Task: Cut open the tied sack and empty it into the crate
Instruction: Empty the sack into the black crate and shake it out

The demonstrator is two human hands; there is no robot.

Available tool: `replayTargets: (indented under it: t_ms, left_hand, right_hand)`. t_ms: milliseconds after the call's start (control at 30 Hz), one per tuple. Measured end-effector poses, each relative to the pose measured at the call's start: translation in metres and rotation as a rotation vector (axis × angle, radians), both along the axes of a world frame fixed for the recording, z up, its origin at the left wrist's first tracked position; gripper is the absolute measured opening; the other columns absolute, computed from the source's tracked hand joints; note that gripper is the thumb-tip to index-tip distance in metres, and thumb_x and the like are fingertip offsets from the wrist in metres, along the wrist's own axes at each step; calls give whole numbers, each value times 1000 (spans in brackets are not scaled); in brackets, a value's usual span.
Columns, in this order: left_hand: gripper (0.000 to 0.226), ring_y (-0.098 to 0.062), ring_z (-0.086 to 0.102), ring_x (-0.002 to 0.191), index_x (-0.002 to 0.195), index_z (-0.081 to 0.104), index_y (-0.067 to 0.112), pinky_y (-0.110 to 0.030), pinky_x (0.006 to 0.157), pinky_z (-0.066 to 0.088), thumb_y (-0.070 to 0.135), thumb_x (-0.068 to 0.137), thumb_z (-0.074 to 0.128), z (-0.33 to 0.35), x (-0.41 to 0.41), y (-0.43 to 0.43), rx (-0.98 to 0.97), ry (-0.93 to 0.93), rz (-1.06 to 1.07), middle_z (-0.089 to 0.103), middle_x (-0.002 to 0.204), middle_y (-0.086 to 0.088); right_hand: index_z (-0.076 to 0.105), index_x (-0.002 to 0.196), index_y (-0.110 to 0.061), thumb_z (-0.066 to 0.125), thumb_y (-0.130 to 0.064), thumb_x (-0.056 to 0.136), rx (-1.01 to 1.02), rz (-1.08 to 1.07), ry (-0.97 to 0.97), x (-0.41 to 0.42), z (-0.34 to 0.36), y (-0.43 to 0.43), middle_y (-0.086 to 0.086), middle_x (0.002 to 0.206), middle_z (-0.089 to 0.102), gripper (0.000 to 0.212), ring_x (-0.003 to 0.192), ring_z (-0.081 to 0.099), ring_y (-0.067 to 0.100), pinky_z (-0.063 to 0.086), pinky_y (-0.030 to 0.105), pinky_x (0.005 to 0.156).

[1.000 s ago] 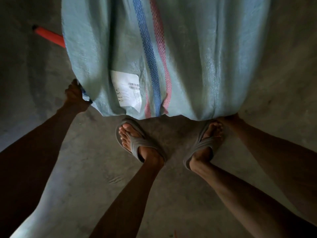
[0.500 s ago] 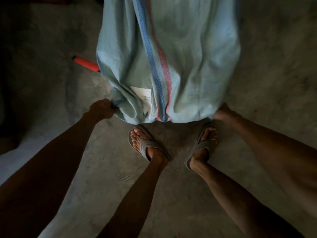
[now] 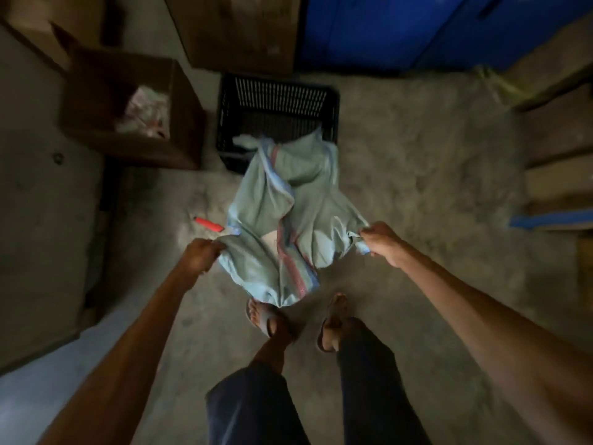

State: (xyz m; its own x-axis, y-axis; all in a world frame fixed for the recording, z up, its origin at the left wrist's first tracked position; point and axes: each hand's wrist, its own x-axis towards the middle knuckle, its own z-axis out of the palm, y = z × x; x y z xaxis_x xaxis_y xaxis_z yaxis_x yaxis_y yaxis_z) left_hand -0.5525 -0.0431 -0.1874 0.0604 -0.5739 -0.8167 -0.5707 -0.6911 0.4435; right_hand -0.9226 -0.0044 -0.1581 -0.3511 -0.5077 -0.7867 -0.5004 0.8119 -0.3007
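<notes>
A pale green woven sack (image 3: 282, 220) with a blue and red stripe hangs limp between my hands, bottom end raised. Its far end droops over the near rim of a black slatted plastic crate (image 3: 279, 101). My left hand (image 3: 200, 256) is closed on the sack's left bottom corner. The right bottom corner is gripped by my right hand (image 3: 383, 242). Something pale shows in the crate at the sack's mouth (image 3: 245, 141). A red-handled cutter (image 3: 208, 223) lies on the floor left of the sack. The picture is blurred.
An open cardboard box (image 3: 128, 107) with pale wrapped items stands left of the crate. More cardboard (image 3: 237, 30) and a blue panel (image 3: 401, 30) rise behind the crate. Stacked boxes (image 3: 558, 175) line the right side. My feet in sandals (image 3: 266, 319) stand on the concrete floor.
The sack has gone from bulging and close under my head to limp and lifted by its bottom corners. The view has pulled back and up, so the crate and boxes have come into sight.
</notes>
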Motion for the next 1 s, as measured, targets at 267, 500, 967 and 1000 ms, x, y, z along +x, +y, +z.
replayTargets:
  t_ms: [267,500,967,1000]
  left_hand:
    - [52,-13,35,28,49,46,12,-21,38,27,22,99,57,99,-7,-51,-219,2,229,38,38,-6]
    - [48,-5,29,21,53,47,12,-14,31,20,20,99,56,120,-60,-89,-167,51,432,37,26,6]
    - [39,-7,41,35,66,64,17,-16,33,30,23,101,48,206,-114,-211,-375,100,493,47,41,8]
    - [39,-4,45,35,68,66,17,-15,34,33,23,102,47,221,-117,-227,-409,108,479,52,42,8]
  right_hand:
    - [68,85,2,56,-19,99,-132,-19,4,-23,94,-25,14,64,59,28,52,55,23,41,24,46]
    - [50,61,-14,50,-20,102,-163,262,-22,-20,100,-69,11,71,55,41,72,53,15,30,28,58]
    - [58,69,-29,48,-22,103,-478,275,-135,-82,189,-211,-10,54,54,36,45,50,-3,37,13,48]
    - [63,79,-28,47,-23,103,-512,273,-145,-86,201,-228,-8,60,59,29,50,52,-3,41,16,51]
